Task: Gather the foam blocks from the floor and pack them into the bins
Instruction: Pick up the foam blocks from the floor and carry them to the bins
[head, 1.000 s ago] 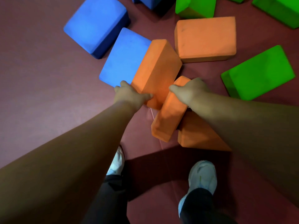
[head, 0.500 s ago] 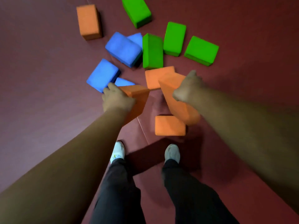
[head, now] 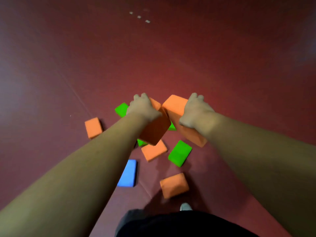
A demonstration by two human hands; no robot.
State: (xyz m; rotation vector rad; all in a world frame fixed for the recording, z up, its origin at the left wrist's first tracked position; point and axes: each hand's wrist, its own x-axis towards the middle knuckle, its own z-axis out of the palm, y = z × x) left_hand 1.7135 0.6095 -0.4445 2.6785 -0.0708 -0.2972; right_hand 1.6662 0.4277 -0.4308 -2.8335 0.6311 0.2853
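Blocks (head: 156,132) (head: 174,105) in left grip (head: 142,108), right grip (head: 196,112)

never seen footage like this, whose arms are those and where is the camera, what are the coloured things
No machine here: a person wears one wide-angle camera on the head, looking down, so both arms are their own. The left hand grips one orange block and the right hand grips a second orange block, both lifted above the dark red floor. Lying on the floor are loose orange blocks, green blocks and a blue block. No bin is in view.
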